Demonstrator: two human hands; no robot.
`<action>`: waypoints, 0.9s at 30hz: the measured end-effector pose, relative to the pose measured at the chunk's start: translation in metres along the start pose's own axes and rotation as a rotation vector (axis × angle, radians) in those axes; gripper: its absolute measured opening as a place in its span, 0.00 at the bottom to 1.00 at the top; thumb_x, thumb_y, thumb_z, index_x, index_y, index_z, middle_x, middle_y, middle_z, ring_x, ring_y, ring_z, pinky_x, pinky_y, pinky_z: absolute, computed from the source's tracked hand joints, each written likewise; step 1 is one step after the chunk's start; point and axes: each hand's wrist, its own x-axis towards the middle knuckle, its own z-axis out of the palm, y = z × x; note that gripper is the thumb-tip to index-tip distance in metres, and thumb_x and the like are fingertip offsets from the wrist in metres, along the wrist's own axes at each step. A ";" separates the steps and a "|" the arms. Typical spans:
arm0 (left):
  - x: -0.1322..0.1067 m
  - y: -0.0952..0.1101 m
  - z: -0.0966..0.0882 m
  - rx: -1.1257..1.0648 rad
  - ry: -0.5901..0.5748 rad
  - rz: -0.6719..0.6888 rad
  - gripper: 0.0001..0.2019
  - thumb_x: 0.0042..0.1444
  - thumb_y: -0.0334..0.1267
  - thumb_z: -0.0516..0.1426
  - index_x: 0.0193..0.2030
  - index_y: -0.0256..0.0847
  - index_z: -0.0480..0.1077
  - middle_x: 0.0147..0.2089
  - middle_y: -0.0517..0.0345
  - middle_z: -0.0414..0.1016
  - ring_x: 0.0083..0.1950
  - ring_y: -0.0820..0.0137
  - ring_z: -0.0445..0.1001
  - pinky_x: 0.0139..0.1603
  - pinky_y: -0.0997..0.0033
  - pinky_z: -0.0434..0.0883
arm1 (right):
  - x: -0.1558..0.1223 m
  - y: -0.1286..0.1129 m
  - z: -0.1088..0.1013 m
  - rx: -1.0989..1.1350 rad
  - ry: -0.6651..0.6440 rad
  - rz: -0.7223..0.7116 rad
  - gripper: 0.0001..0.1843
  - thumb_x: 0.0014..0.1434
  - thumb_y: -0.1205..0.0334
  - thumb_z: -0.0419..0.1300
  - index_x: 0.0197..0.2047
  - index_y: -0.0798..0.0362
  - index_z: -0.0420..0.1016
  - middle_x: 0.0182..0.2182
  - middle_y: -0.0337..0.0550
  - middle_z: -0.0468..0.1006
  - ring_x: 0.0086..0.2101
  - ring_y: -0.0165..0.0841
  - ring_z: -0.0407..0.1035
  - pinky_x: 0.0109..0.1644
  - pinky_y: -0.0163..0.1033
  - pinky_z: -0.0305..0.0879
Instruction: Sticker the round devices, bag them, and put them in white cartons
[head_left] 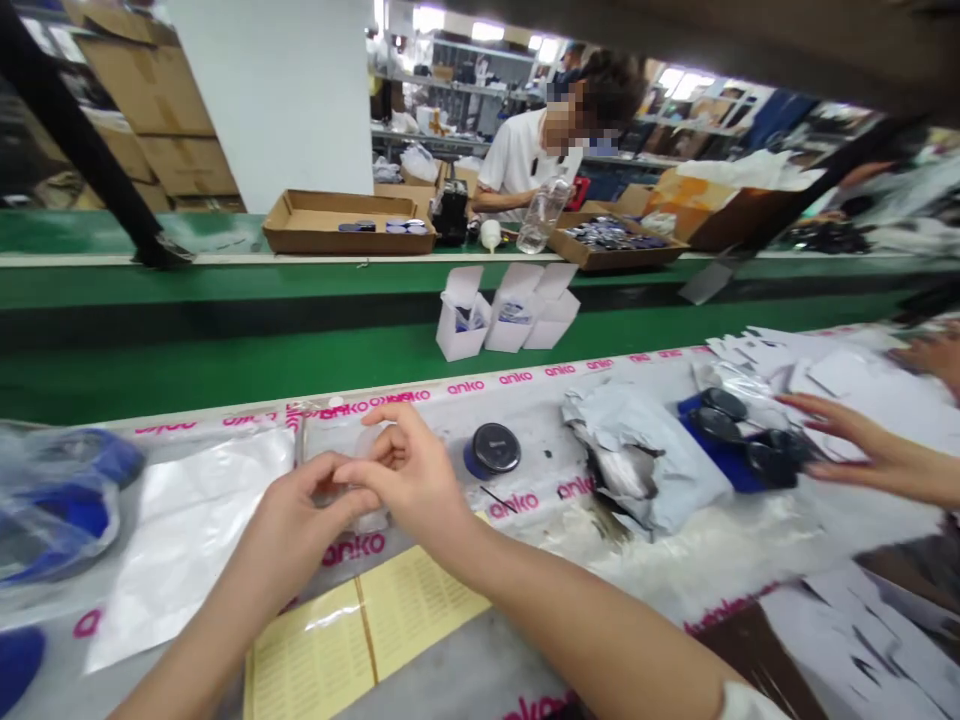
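My left hand [304,515] and my right hand [420,485] meet above the bench, fingertips pinched together. Something clear and thin, perhaps plastic film [370,520], shows beneath and between the fingers; its kind is hard to make out. To the right of my right hand a round dark-topped case with a blue side [493,450] sits on the bench. Below my hands lie yellow printed sheets [420,605]. A stack of white plastic bags [199,530] lies left of my left hand.
Blue items in clear bags [67,505] lie far left. A torn grey mailer [649,455] and a blue tray with black round parts [739,440] are at right, near another person's hand [862,445]. Three white boxes [512,310] stand behind; a co-worker [529,155] sits opposite.
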 end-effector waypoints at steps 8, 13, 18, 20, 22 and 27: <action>0.010 0.002 -0.012 -0.383 -0.096 -0.120 0.17 0.53 0.53 0.64 0.35 0.40 0.80 0.35 0.54 0.81 0.37 0.66 0.73 0.39 0.70 0.69 | 0.014 -0.004 -0.013 0.078 -0.089 0.010 0.28 0.44 0.54 0.75 0.46 0.46 0.68 0.23 0.28 0.72 0.25 0.31 0.69 0.33 0.37 0.65; 0.007 0.007 -0.008 -0.607 -0.086 -0.187 0.17 0.55 0.53 0.64 0.36 0.38 0.80 0.35 0.53 0.80 0.38 0.66 0.74 0.45 0.67 0.72 | 0.012 -0.010 -0.017 0.036 -0.138 -0.024 0.25 0.48 0.54 0.73 0.46 0.47 0.68 0.26 0.31 0.74 0.29 0.31 0.69 0.35 0.38 0.65; 0.004 0.006 -0.005 -0.412 -0.116 -0.063 0.18 0.62 0.52 0.58 0.32 0.39 0.78 0.34 0.57 0.78 0.37 0.68 0.71 0.41 0.70 0.68 | 0.007 -0.003 -0.013 -0.119 -0.078 -0.111 0.17 0.55 0.57 0.66 0.47 0.46 0.70 0.29 0.34 0.74 0.31 0.32 0.69 0.36 0.39 0.64; 0.003 0.005 -0.006 -0.346 -0.086 -0.035 0.19 0.63 0.51 0.57 0.29 0.40 0.76 0.33 0.58 0.77 0.37 0.67 0.70 0.39 0.70 0.66 | 0.007 -0.003 -0.013 -0.107 -0.081 -0.100 0.13 0.53 0.57 0.65 0.42 0.48 0.73 0.30 0.36 0.74 0.32 0.33 0.69 0.37 0.40 0.66; 0.002 0.004 -0.006 -0.313 -0.025 -0.003 0.18 0.63 0.50 0.57 0.29 0.40 0.76 0.34 0.58 0.78 0.39 0.66 0.71 0.42 0.69 0.67 | 0.007 -0.004 -0.013 -0.065 -0.102 -0.063 0.11 0.51 0.55 0.66 0.37 0.50 0.74 0.31 0.39 0.75 0.33 0.33 0.70 0.38 0.40 0.68; 0.007 0.000 -0.006 -0.306 0.038 0.051 0.15 0.61 0.48 0.58 0.29 0.41 0.76 0.41 0.56 0.80 0.45 0.63 0.73 0.49 0.66 0.67 | 0.013 -0.011 -0.014 -0.062 -0.117 -0.019 0.11 0.52 0.53 0.66 0.34 0.51 0.76 0.27 0.37 0.74 0.29 0.31 0.67 0.31 0.37 0.66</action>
